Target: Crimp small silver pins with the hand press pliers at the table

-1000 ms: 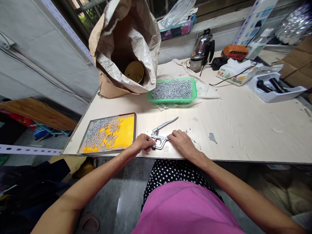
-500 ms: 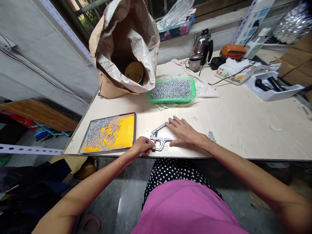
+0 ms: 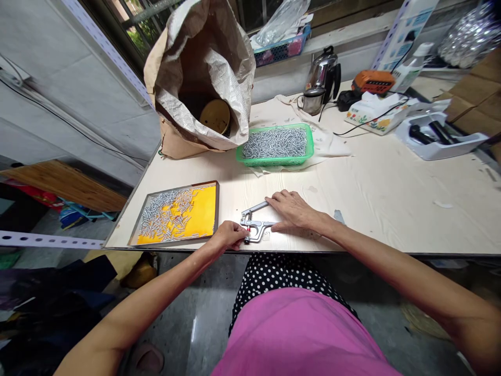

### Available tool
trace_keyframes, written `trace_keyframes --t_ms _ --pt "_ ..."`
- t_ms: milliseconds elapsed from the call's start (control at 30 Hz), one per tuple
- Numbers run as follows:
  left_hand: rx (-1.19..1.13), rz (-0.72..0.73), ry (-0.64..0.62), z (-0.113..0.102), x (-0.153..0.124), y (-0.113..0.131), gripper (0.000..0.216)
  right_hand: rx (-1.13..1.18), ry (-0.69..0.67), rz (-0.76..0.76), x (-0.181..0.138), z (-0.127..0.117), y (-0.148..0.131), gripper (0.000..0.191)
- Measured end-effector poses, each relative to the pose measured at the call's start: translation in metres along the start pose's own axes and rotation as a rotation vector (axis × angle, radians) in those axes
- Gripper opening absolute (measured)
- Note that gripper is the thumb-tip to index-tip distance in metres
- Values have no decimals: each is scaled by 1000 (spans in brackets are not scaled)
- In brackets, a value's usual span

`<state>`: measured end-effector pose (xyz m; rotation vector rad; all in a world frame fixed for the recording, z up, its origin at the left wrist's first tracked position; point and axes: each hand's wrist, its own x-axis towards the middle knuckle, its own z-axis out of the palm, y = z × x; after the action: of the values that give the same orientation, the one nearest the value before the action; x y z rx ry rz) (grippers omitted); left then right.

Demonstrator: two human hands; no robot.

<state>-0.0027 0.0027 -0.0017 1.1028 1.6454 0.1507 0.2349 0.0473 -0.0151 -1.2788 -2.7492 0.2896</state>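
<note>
Metal hand pliers [image 3: 255, 224] lie on the pale wooden table [image 3: 371, 209] near its front edge. My right hand [image 3: 291, 209] rests over the pliers' two handles, fingers curled round them. My left hand [image 3: 230, 234] is closed in a pinch at the pliers' jaw, on a small part I cannot make out. Left of it sits a framed yellow tray [image 3: 178, 213] strewn with several small metal pieces. A green basket [image 3: 276, 143] full of the same metal pieces stands farther back.
A large open paper sack [image 3: 201, 78] stands at the back left with a round yellow thing inside. At the back right are a steel kettle [image 3: 323, 78], a tissue box [image 3: 371, 112], cables and a white tray [image 3: 442, 138]. The table's front edge is just below my hands.
My right hand went from the pliers' jaw to the handles, first lying flat on them, now curled round them. My left hand stayed pinched at the jaw.
</note>
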Motion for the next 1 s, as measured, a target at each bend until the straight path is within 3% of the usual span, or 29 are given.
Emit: trace_keyframes --t_ms 133,200,333,400,533,633,733,900,1000 --pt "38 -9 -12 0 -3 -1 36 -1 31 -3 -3 1 -3 73" --pt "167 41 41 0 -6 -2 35 3 40 -3 -4 2 -4 71" --pt "581 410 362 7 -13 -2 23 33 59 -16 -8 4 -7 67" --pt "723 601 430 13 -11 4 20 54 66 -25 -10 5 -9 66" --pt "910 804 329 25 7 25 42 83 91 -39 -12 7 -12 68" --pt "977 858 180 26 19 38 49 94 64 -26 -14 4 -9 80" --pt "1030 875 110 23 19 43 47 68 9 43 -19 -1 -4 91" --pt "1060 847 135 27 15 44 58 43 -48 75 -25 -11 -3 56" --pt "1093 887 158 33 20 45 57 48 -62 84 -25 -16 -7 48"
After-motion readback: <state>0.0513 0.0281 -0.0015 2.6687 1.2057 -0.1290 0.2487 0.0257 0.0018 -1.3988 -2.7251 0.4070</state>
